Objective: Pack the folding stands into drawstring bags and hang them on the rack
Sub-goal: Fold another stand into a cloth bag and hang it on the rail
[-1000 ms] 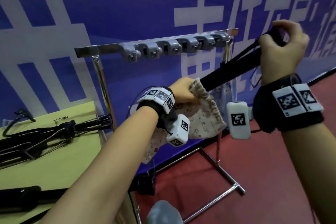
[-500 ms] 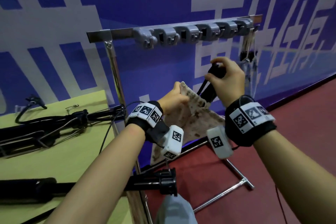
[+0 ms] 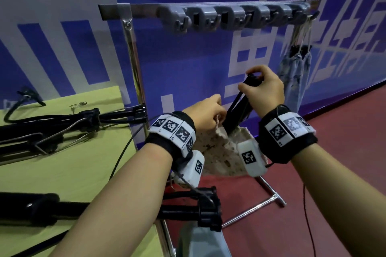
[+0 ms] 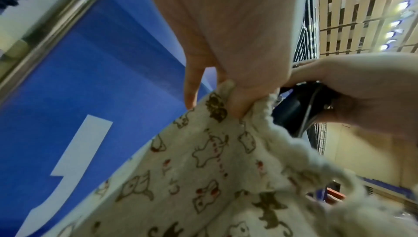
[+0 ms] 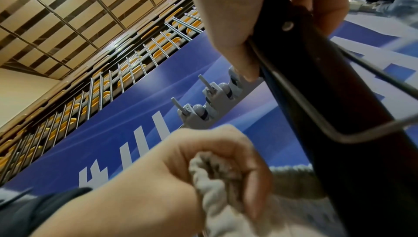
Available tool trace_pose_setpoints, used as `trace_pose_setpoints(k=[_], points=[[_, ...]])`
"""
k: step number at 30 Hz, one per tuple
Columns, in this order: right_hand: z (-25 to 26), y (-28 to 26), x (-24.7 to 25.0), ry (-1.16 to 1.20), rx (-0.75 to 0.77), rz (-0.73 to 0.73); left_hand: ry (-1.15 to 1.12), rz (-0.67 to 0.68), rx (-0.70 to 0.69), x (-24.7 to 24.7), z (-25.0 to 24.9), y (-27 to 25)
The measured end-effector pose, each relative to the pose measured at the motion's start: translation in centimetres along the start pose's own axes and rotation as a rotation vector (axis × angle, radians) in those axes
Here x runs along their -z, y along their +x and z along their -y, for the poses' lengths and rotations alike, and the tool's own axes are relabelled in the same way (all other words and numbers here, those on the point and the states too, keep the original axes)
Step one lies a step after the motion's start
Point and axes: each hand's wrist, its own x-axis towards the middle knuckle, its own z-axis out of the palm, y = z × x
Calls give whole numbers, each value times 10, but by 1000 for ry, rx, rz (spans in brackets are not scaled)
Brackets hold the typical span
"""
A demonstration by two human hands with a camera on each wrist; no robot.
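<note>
My left hand point(image 3: 205, 111) pinches the gathered rim of a cream drawstring bag point(image 3: 217, 152) printed with small animals; the same bag point(image 4: 203, 178) fills the left wrist view below my left hand point(image 4: 235, 97). My right hand point(image 3: 264, 89) grips the top of a black folding stand point(image 3: 235, 113), whose lower end is down inside the bag's mouth. In the right wrist view my right hand point(image 5: 267, 17) wraps the black folding stand point(image 5: 339, 115), with my left hand point(image 5: 203, 160) on the bag's rim below. The rack point(image 3: 208, 7) with grey hooks stands just behind.
A bluish filled bag point(image 3: 294, 77) hangs from the rack's right end. More black folded stands point(image 3: 62, 125) lie on the yellow-green table point(image 3: 73, 165) at left, and one stand point(image 3: 188, 208) sticks out over its edge. Red floor point(image 3: 334, 162) lies to the right.
My right hand has come down from high at the right, pushing the stand deeper into the bag. My left hand kept its pinch on the rim.
</note>
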Motion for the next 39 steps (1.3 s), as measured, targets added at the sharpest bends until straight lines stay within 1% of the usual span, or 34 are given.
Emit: trace_pose_setpoints(k=[3,4,6,8,9,11,13,15,16,18,20,22,24,27,29,31,33,35,37,39], points=[[-2,-3,-3,-32,-17,20,168,-62,64,5,0,1],[-2,-5,-4,-45,-19,31,226,-41,112,5,1,2],[-3,-8,-8,-69,-11,53,328,65,221,5,3,3],[-3,-11,-11,-93,9,63,341,158,299,1,5,3],[-3,-13,-13,-99,18,58,294,181,322,-1,7,3],[-4,-15,-17,-100,31,47,114,170,354,-3,8,4],[-3,-18,-20,-92,34,42,-141,94,403,-1,3,5],[-2,-19,-22,-87,55,31,-398,-14,468,1,0,6],[-1,-20,-22,-88,72,23,-491,-76,499,2,1,6],[3,-22,-22,-93,95,14,-592,-183,532,0,7,6],[6,-23,-22,-94,98,9,-620,-237,542,0,13,6],[7,-23,-22,-101,94,11,-693,-302,540,1,15,4],[7,-23,-23,-124,88,28,-772,-350,509,2,13,3],[7,-22,-24,-143,88,62,-918,-338,437,-2,5,6],[10,-19,-26,-111,66,103,-1019,-288,403,-3,-4,6],[14,-15,-27,-30,4,155,-1087,-225,380,-2,-10,7],[17,-14,-28,105,-62,187,-1092,-175,377,0,-11,8],[20,-13,-28,235,-101,220,-1039,-122,410,1,-12,7],[22,-15,-30,352,-127,254,-936,-117,445,-2,-9,8],[23,-17,-31,435,-140,262,-932,-157,473,-5,-4,9]])
